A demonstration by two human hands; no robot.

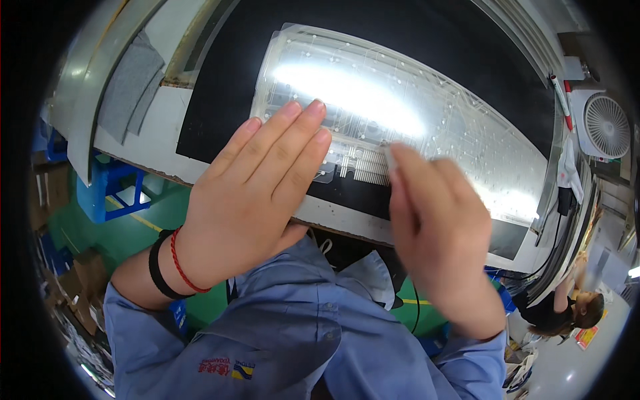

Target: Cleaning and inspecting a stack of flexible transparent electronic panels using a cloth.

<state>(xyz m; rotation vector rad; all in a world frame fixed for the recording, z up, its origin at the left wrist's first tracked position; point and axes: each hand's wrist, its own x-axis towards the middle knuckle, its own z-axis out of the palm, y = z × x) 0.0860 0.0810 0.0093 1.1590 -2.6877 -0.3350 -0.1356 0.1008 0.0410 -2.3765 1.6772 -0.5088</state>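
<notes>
A clear plastic film sheet (pixel 460 120) printed with fine silvery lines and dots lies on a black mat (pixel 223 93), with bright light glaring off it. My left hand (pixel 260 173) rests flat on the sheet's near left part, its fingers stretched out side by side and holding nothing. Over the near edge, my right hand (pixel 440 220) is smeared by motion. Its thumb and forefinger pinch something small and pale that I cannot make out, close to the sheet's striped connector tail (pixel 363 165).
Grey cloths (pixel 133 83) lie at the left of the worktable. A white fan (pixel 605 125) and a red-and-white marker (pixel 562 100) are at the right. A blue stool (pixel 110 193) stands on the green floor at left. Another person (pixel 567 310) is at the far right.
</notes>
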